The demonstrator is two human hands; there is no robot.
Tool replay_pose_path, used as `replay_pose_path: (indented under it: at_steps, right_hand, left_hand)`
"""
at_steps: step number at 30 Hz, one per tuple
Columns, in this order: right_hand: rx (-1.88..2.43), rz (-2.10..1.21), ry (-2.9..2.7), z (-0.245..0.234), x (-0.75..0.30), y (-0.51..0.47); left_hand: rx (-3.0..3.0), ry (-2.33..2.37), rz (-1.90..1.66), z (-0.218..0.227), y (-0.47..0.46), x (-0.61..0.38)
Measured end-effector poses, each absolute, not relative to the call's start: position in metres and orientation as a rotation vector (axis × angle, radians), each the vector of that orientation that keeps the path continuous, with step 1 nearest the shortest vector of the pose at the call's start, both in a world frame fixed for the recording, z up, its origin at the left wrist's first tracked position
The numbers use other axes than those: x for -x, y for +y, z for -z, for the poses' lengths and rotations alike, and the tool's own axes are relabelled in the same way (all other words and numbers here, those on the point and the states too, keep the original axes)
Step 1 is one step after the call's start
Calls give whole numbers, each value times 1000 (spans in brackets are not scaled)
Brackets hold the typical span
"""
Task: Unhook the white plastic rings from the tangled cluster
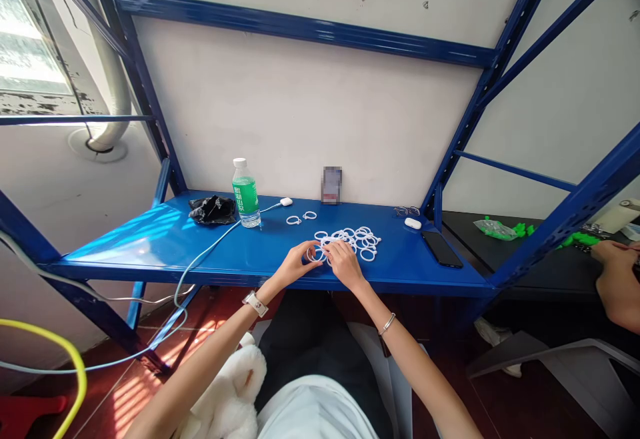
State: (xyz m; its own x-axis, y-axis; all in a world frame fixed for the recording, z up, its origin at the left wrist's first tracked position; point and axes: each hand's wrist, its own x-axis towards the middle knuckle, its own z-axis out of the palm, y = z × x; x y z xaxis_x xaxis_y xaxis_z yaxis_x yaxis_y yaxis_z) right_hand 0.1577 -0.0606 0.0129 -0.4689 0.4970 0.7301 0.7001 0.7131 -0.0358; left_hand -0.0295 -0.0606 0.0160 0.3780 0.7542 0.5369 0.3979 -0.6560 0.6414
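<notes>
At the front of the blue table (150,252), my left hand (296,264) pinches a white plastic ring (311,257) between thumb and fingers. My right hand (344,266) is close beside it, its fingers curled together at the right side of the same ring; its fingertips are partly hidden. Right behind my right hand lies a loose pile of several white rings (369,250), each with a small knob. Two more white rings (293,220) lie apart, farther back on the table.
A water bottle (246,196), black plastic bag (213,210) and charger cable (215,242) are on the left. A phone (331,186) leans on the wall. Glasses (407,211), an earbud case (413,224) and a black phone (442,249) lie right. Another person's hand (617,272) works nearby.
</notes>
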Motion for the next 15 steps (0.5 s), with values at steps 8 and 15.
replay_pose_path:
  at_steps: [8, 15]
  right_hand:
    - [911, 338, -2153, -15, -158, -62]
    - [930, 332, -2147, -14, -158, -61]
  left_hand:
    - [-2192, 1011, -1206, -20, -64, 30]
    - [-2175, 990, -1212, -20, -64, 29]
